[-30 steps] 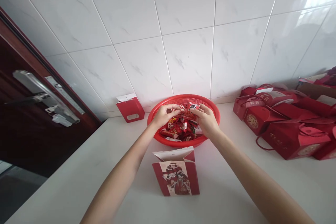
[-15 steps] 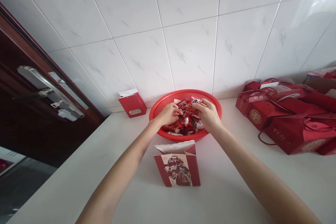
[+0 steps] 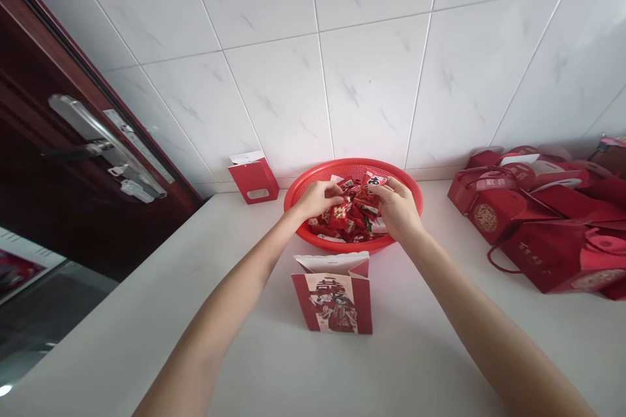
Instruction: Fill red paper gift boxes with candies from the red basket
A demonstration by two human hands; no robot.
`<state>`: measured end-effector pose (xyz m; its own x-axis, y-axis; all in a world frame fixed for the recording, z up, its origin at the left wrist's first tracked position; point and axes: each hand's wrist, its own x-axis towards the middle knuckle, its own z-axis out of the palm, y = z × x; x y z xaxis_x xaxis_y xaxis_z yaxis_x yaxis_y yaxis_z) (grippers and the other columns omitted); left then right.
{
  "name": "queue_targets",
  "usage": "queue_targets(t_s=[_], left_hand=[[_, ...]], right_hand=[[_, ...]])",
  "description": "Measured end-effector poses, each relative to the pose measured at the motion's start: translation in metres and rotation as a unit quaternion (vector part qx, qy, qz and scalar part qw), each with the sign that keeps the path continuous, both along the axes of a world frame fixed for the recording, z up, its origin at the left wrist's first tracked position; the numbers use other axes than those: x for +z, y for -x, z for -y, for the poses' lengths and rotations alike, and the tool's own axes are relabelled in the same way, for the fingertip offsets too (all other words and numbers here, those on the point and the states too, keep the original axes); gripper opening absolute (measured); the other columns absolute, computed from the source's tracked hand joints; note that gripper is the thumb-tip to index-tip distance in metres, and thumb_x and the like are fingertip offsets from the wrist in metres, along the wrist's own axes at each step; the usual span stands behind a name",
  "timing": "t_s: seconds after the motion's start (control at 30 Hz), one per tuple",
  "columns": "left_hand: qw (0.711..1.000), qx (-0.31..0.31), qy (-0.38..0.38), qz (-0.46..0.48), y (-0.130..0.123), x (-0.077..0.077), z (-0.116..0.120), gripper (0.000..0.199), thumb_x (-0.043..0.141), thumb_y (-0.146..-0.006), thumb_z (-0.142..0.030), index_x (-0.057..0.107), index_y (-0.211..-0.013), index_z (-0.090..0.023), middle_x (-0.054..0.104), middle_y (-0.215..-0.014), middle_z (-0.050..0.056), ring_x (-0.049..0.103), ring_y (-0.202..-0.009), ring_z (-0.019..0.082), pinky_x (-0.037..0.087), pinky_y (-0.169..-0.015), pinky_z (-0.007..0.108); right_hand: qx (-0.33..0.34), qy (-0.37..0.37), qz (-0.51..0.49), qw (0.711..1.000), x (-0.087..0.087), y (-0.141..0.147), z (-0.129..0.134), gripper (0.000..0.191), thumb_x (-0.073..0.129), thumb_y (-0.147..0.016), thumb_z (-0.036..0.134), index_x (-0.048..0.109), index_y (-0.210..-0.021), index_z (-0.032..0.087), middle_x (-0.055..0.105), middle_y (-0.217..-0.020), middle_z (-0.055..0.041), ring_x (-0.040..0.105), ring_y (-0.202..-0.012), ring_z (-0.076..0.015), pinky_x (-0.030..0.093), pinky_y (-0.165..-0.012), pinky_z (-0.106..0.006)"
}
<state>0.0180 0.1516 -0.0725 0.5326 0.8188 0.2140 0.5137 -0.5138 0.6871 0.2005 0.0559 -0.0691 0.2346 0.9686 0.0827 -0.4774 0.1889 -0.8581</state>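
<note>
Both hands are over a red plastic basket [image 3: 306, 190] filled with wrapped candies [image 3: 359, 220]. My right hand [image 3: 400, 208] pinches a small red packet [image 3: 372, 181] with dark lettering, held up at the basket's right side. At the left side, my left hand [image 3: 317, 199] has thumb and fingers closed on a red-wrapped candy [image 3: 339, 214] with gold markings. Just in front of the basket a red paper gift box [image 3: 332, 303] with a printed figure stands upright, its top open. The contents of the box cannot be seen.
A smaller-looking red box [image 3: 254, 180] with a little window stands by the tiled wall [image 3: 274, 98]. Several red gift boxes [image 3: 538, 234] with handles crowd the right of the white counter [image 3: 235, 339]. A dark wooden door [image 3: 44, 156] with a metal handle is at the left.
My left hand has come up with a gold-marked red candy. My right hand still holds its packet, slightly shifted. The whole view has moved a little.
</note>
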Motion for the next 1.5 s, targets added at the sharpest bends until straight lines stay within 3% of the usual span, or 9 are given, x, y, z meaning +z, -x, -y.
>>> queue_targets(t_s=[0.13, 0.43, 0.7, 0.83, 1.0, 1.17, 1.27, 1.37, 1.5], left_hand=[[0.989, -0.002, 0.016, 0.150, 0.000, -0.001, -0.003, 0.025, 0.074, -0.074, -0.033, 0.074, -0.093, -0.017, 0.076, -0.102, 0.007, 0.069, -0.095, 0.022, 0.053, -0.090, 0.037], [0.965, -0.059, -0.057, 0.249, 0.004, 0.012, 0.013, 0.011, 0.067, -0.075, -0.020, 0.078, -0.075, -0.022, 0.073, -0.103, 0.005, 0.067, -0.102, 0.022, 0.052, -0.090, 0.035], [0.965, -0.025, -0.103, 0.241, 0.003, 0.011, 0.014, 0.012, 0.070, -0.081, -0.031, 0.078, -0.077, -0.024, 0.073, -0.096, 0.004, 0.067, -0.096, 0.020, 0.052, -0.088, 0.035], [0.974, -0.068, -0.079, 0.201, 0.002, 0.011, 0.016, 0.009, 0.073, -0.079, -0.030, 0.080, -0.078, -0.025, 0.074, -0.094, 0.004, 0.069, -0.094, 0.021, 0.054, -0.087, 0.035], [0.981, -0.112, -0.043, 0.150, 0.000, 0.013, 0.020, 0.009, 0.073, -0.078, -0.027, 0.082, -0.081, -0.023, 0.076, -0.095, 0.006, 0.069, -0.098, 0.024, 0.054, -0.092, 0.037], [0.985, -0.087, -0.016, 0.150, 0.001, 0.015, 0.021, 0.014, 0.074, -0.074, -0.027, 0.082, -0.086, -0.024, 0.077, -0.103, 0.005, 0.069, -0.106, 0.025, 0.053, -0.097, 0.038], [0.985, -0.061, -0.019, 0.161, 0.001, 0.016, 0.023, 0.016, 0.074, -0.073, -0.030, 0.081, -0.086, -0.024, 0.078, -0.098, 0.003, 0.069, -0.105, 0.025, 0.054, -0.095, 0.037], [0.983, -0.081, 0.015, 0.166, 0.002, 0.016, 0.022, 0.018, 0.072, -0.072, -0.030, 0.080, -0.087, -0.023, 0.078, -0.094, 0.003, 0.071, -0.099, 0.024, 0.055, -0.090, 0.036], [0.984, -0.106, 0.037, 0.137, 0.003, 0.014, 0.017, 0.012, 0.063, -0.073, -0.023, 0.074, -0.076, -0.017, 0.077, -0.098, 0.006, 0.070, -0.102, 0.025, 0.055, -0.090, 0.036]], right_hand=[[0.006, 0.000, -0.004, 1.000, 0.002, 0.000, 0.001, 0.035, 0.085, -0.059, 0.031, 0.053, -0.072, 0.023, 0.067, -0.076, 0.0011, 0.067, -0.073, -0.0203, 0.057, -0.070, -0.037], [0.027, 0.018, 0.006, 0.999, 0.004, 0.000, 0.003, 0.034, 0.088, -0.057, 0.032, 0.060, -0.073, 0.021, 0.071, -0.078, -0.0011, 0.068, -0.073, -0.0209, 0.054, -0.067, -0.035], [0.065, 0.035, -0.007, 0.997, 0.009, -0.002, 0.004, 0.029, 0.088, -0.054, 0.029, 0.066, -0.071, 0.021, 0.072, -0.078, -0.0010, 0.067, -0.074, -0.0191, 0.054, -0.069, -0.032], [0.088, 0.029, -0.018, 0.996, 0.011, -0.003, 0.005, 0.028, 0.089, -0.056, 0.030, 0.069, -0.073, 0.021, 0.073, -0.080, -0.0009, 0.066, -0.075, -0.0184, 0.054, -0.070, -0.032], [0.062, 0.017, -0.022, 0.998, 0.010, -0.002, 0.005, 0.030, 0.089, -0.055, 0.030, 0.067, -0.073, 0.022, 0.073, -0.080, -0.0009, 0.067, -0.080, -0.0203, 0.054, -0.071, -0.032], [0.061, 0.017, -0.030, 0.998, 0.010, -0.002, 0.004, 0.036, 0.090, -0.056, 0.031, 0.057, -0.067, 0.023, 0.070, -0.077, 0.0020, 0.067, -0.077, -0.0196, 0.054, -0.069, -0.032], [0.085, 0.018, -0.040, 0.995, 0.010, -0.003, 0.004, 0.037, 0.091, -0.056, 0.031, 0.057, -0.070, 0.023, 0.072, -0.084, 0.0012, 0.068, -0.084, -0.0208, 0.056, -0.072, -0.033], [0.091, 0.013, -0.045, 0.995, 0.009, -0.004, 0.003, 0.037, 0.092, -0.055, 0.032, 0.061, -0.074, 0.023, 0.073, -0.089, 0.0000, 0.068, -0.091, -0.0219, 0.058, -0.078, -0.035], [0.044, 0.015, -0.058, 0.997, 0.009, -0.004, 0.003, 0.035, 0.092, -0.056, 0.033, 0.062, -0.072, 0.023, 0.072, -0.083, 0.0013, 0.068, -0.088, -0.0206, 0.060, -0.076, -0.034]])
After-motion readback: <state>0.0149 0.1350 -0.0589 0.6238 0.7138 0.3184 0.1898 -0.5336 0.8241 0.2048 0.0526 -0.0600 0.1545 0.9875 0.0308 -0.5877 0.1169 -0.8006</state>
